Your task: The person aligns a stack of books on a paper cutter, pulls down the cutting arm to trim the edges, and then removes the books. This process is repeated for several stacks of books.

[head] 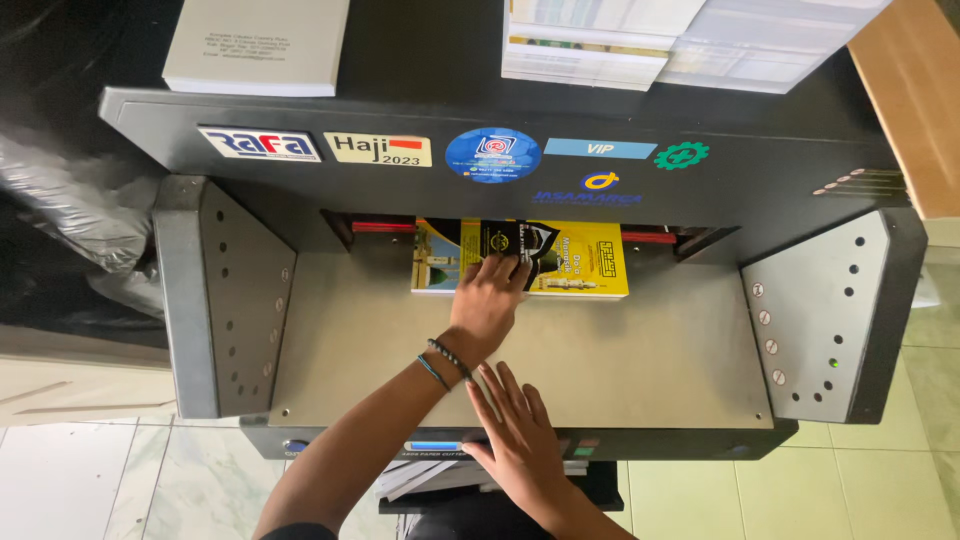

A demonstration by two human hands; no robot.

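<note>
- A big dark grey paper cutter [500, 150] fills the room in front of the person, its top bar dotted with coloured stickers and its two grey side wings [225, 300] studded with holes.
- The pale grey cutting table [640, 360] lies flat between the wings.
- On top of the machine, at the back left, sits a white stack of paper [260, 45]; at the back right, piles of printed sheets [640, 40] lie side by side.
- A stack of yellow booklets [590, 265] rests at the far edge of the table, pushed partly under the red-lined slot of the cutter.
- The left hand [487, 300] reaches forward and lies on top of the booklets, fingers spread flat and pressing down, not curled around anything. Two thin bracelets [445, 362] circle its wrist.
- The right hand [515, 425] rests open at the near edge of the table, palm down, fingers loose, holding nothing, just over the front control strip [430, 448] with its blue button.
- Under the machine's front edge, some loose white sheets [420, 478] stick out.
</note>
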